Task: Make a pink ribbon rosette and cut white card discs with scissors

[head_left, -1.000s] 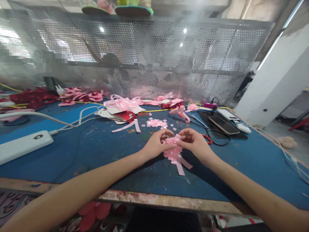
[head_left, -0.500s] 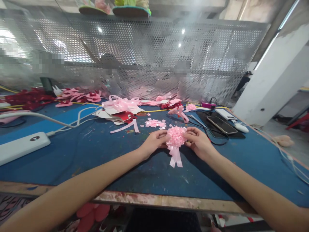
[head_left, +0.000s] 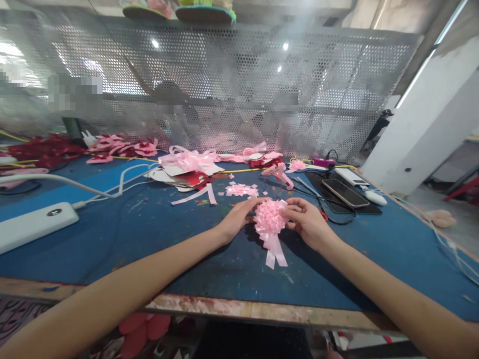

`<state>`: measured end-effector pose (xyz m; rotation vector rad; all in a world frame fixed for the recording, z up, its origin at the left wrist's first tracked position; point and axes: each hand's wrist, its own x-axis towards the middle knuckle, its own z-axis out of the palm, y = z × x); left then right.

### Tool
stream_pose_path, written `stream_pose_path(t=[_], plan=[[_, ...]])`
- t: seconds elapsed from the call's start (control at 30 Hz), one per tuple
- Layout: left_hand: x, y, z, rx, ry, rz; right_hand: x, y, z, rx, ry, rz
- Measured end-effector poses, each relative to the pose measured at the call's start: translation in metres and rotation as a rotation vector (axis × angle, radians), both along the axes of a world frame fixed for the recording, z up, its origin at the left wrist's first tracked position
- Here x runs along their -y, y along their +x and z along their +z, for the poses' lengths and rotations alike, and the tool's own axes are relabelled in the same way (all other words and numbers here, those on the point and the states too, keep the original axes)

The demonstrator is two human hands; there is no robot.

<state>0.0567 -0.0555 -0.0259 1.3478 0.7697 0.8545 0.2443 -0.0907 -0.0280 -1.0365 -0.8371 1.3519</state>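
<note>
At far left, well to the left of the left hand, lies a white rectangular plastic block with a dark oval window (head_left: 41, 227). Beyond and left of that hand are a stack of white and red flat cut-outs topped with pink ribbon loops (head_left: 187, 169) and a folded pale-pink ribbon strip (head_left: 210, 194). The left hand (head_left: 237, 219) is curved against the left edge of a round pink ruffled ribbon rosette with two tails (head_left: 270, 218); its fingertips are hidden, so its grip cannot be told. Half a second earlier its thumb showed at the rosette's edge. The rosette, between the hands, now sits slightly lower; one second earlier, fingers covered part of its face and its tails slanted rightward. Beyond it lie small pink ribbon squares (head_left: 241, 189) and a pink plastic glue gun (head_left: 280, 175). The right hand (head_left: 305, 222) pinches the rosette's right edge between thumb and fingers. Beyond and right of it rests a dark-screened rectangular phone (head_left: 345, 192).
</note>
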Motion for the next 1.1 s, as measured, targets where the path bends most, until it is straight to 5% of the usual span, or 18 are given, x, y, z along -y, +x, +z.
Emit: stream_pose_path(t=[0.37,0.8,1.1], plan=[[0.001,0.002,0.001,-0.092,-0.030,-0.013,-0.001,0.001,-0.002,0.049,0.026,0.038],[0.004,0.003,0.007,0.154,-0.223,0.093,-0.005,0.010,0.007,0.020,0.053,-0.146],[0.003,0.002,0.007,0.195,-0.300,0.115,-0.008,0.016,0.008,0.061,0.111,-0.098]])
